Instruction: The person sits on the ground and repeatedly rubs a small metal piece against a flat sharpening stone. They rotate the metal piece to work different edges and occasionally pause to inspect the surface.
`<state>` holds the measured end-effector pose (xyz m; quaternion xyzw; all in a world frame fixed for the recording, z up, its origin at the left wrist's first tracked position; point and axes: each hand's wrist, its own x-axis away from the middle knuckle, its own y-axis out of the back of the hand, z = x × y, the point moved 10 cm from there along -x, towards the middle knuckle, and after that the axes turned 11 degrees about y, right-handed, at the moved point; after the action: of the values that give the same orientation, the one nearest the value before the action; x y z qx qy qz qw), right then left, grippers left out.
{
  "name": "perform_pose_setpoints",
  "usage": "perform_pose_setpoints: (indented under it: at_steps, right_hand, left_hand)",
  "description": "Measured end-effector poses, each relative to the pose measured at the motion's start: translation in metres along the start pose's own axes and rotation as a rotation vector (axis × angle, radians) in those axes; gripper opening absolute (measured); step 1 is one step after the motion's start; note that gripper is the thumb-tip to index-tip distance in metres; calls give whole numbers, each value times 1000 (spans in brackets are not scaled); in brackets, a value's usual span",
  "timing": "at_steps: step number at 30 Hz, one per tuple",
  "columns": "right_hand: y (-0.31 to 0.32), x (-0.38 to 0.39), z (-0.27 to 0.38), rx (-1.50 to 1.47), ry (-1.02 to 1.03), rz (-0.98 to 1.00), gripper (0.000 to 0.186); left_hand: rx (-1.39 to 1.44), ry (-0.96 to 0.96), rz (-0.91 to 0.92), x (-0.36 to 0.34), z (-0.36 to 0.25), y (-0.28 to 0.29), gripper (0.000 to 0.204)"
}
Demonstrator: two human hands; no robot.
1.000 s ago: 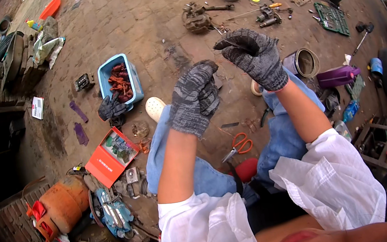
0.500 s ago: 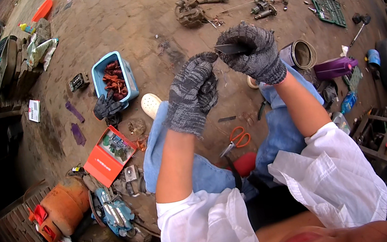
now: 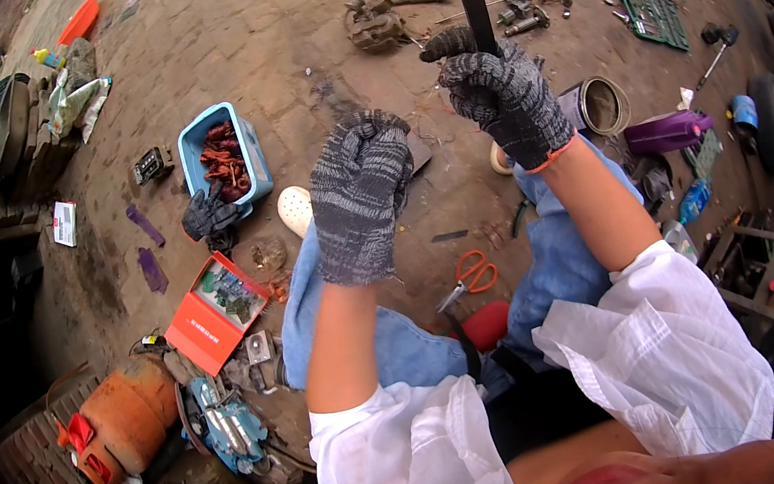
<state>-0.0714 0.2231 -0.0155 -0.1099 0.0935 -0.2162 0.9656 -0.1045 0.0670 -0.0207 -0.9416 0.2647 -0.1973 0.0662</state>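
Note:
My right hand (image 3: pixel 512 101), in a grey knitted glove, is closed on a dark flat strip (image 3: pixel 477 17) that stands nearly upright above the fingers. My left hand (image 3: pixel 358 196), gloved the same way, is curled closed to the left and a little nearer. A flat greyish-brown piece (image 3: pixel 419 153) pokes out past its fingers and seems held there; most of it is hidden. The two hands are apart. On the ground between my legs lie orange-handled scissors (image 3: pixel 473 276) and a short dark strip (image 3: pixel 450 236).
At left stand a blue tub (image 3: pixel 260 166) of reddish-brown coils and an open red box (image 3: pixel 204 334) of small parts. A metal can (image 3: pixel 602 104), purple jug (image 3: pixel 663 133) and green tool case (image 3: pixel 651 18) are at right. Greasy machine parts (image 3: pixel 376 23) lie ahead.
My hands have moved apart, the left one back toward me. The strip in my right hand has swung from pointing left to upright. A flat piece now shows beside my left fingers.

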Motion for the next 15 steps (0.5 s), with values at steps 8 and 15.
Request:
perform_pose_setpoints:
  at_steps: [8, 15]
  right_hand:
    - [-12, -6, 24, 456, 140, 166, 19]
    - [-24, 8, 12, 145, 5, 14, 19]
  left_hand:
    - [15, -162, -203, 14, -16, 17, 15]
    - [-62, -204, -92, 13, -20, 1, 22]
